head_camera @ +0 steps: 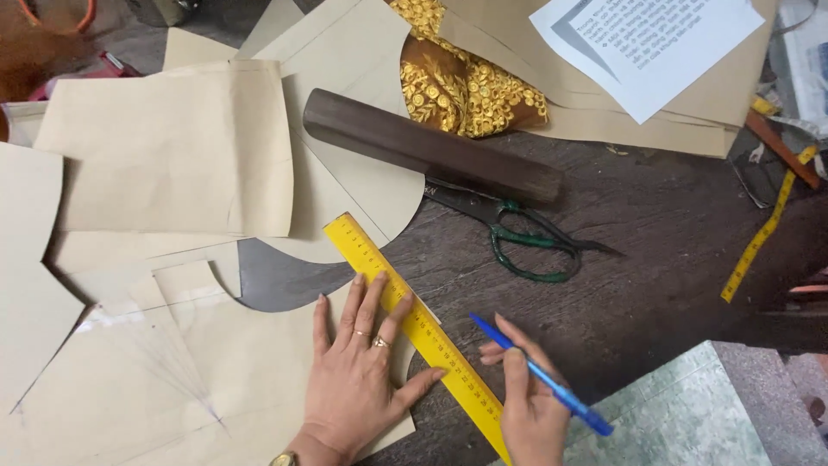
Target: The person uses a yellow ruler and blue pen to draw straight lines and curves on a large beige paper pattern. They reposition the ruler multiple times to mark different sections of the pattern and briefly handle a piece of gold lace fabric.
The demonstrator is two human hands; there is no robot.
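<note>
My left hand (355, 375) lies flat, fingers spread, on a beige paper pattern piece (172, 380), its fingertips and thumb pressing a yellow ruler (414, 324) that runs diagonally from upper left to lower right. My right hand (528, 406) sits just right of the ruler and grips a blue pen (543, 375), whose tip points up and left, close to the ruler's edge. The paper carries faint drawn lines fanning to a point near its lower left.
Green-handled scissors (517, 233) and a dark wooden bar (431, 148) lie on the dark table beyond the ruler. More beige pattern sheets (172, 147) cover the left. Gold embroidered brown fabric (466, 86), a printed sheet (647, 43) and a yellow tape measure (763, 229) lie farther off.
</note>
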